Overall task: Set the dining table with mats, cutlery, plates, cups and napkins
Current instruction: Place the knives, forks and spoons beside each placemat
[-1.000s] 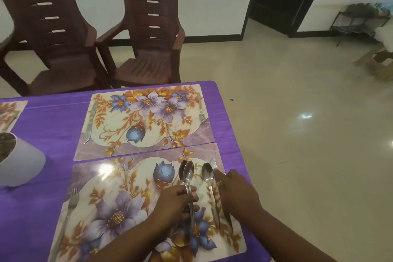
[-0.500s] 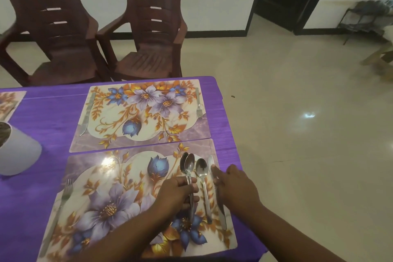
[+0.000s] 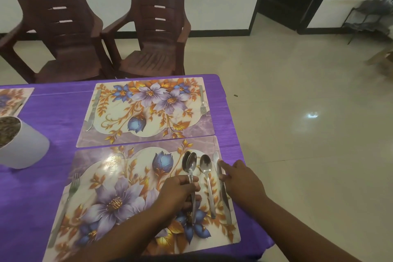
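Spoons (image 3: 190,165), two of them stacked bowl over bowl, stand out past the left hand (image 3: 180,191), whose fingers curl round their handles above the near mat (image 3: 119,198). A third spoon (image 3: 206,178) lies flat on that mat just right of them, apart from both hands. Beside it a knife (image 3: 222,189) lies along the mat's right edge, close to the counter's right edge; the right hand (image 3: 242,181) rests over it with the forefinger stretched out onto the blade and the other fingers loosely bent, gripping nothing. A fork (image 3: 70,195) lies on the near mat's left side. The far mat (image 3: 146,110) lies just beyond, toward the counter's far right corner, with a knife (image 3: 93,110) at its left side and a fork (image 3: 202,102) at its right. The counter (image 3: 53,112) wears a purple cloth; a white pot (image 3: 21,144) stands at its left edge, and two brown chairs (image 3: 102,27) stand behind its far edge.
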